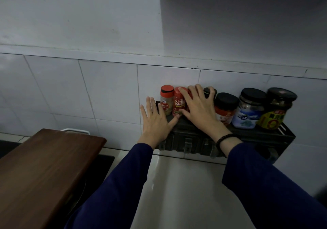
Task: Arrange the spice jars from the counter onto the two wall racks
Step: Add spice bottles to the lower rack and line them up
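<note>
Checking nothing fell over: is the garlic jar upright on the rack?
Upright: the garlic jar stands on the rack, red cap on top.

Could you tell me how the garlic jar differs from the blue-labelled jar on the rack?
The garlic jar is slim with a red cap; the blue-labelled jar is wide with a black lid. The garlic jar stands at the rack's left end, the blue-labelled jar near its right. Both stand upright.

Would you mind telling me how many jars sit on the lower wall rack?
6 visible: garlic jar leftmost, red-lidded jar, small dark jar behind the right hand, then three black-lidded jars. The hand may hide another.
</note>
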`<state>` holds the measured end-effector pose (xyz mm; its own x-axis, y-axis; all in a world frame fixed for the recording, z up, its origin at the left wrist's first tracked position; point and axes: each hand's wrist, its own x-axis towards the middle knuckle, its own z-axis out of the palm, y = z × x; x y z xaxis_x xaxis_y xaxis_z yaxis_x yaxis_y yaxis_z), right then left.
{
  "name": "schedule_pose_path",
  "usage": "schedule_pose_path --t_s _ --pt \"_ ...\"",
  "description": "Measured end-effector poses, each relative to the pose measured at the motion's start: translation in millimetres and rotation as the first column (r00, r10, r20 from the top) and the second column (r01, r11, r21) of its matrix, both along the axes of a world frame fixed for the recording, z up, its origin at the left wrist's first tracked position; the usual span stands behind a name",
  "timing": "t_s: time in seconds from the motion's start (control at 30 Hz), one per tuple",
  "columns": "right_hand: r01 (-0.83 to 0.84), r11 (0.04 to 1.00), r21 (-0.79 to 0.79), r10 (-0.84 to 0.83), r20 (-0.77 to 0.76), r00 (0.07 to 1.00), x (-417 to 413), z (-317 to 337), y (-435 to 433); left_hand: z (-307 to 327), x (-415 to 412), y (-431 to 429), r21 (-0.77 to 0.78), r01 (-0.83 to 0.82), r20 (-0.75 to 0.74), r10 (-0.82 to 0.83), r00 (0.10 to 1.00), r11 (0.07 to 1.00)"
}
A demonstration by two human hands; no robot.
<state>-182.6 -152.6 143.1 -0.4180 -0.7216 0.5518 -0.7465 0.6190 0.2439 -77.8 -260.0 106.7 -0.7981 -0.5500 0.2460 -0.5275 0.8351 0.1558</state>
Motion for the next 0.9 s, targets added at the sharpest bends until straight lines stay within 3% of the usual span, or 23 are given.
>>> schedule_pose_path --t_s 0.2,0.33,0.9 --pt "0.022 0.998 -0.061 -0.014 0.134 0.991 -8.6 13.2 21.6 0.2 0.5 1.0 0.005 0.0 -0.017 0.0 1.0 1.0" --pt "0.108 0.993 -0.044 -0.103 0.09 0.991 -17.8 17.5 42.2 -0.5 -1.0 1.7 0.014 -0.026 -0.027 0.027 0.999 1.0" --pt "0.072 0.997 -0.027 -0.072 0.012 0.997 -26.4 19.4 42.7 1.4 0.2 1.1 0.024 -0.021 -0.013 0.021 1.0 0.999"
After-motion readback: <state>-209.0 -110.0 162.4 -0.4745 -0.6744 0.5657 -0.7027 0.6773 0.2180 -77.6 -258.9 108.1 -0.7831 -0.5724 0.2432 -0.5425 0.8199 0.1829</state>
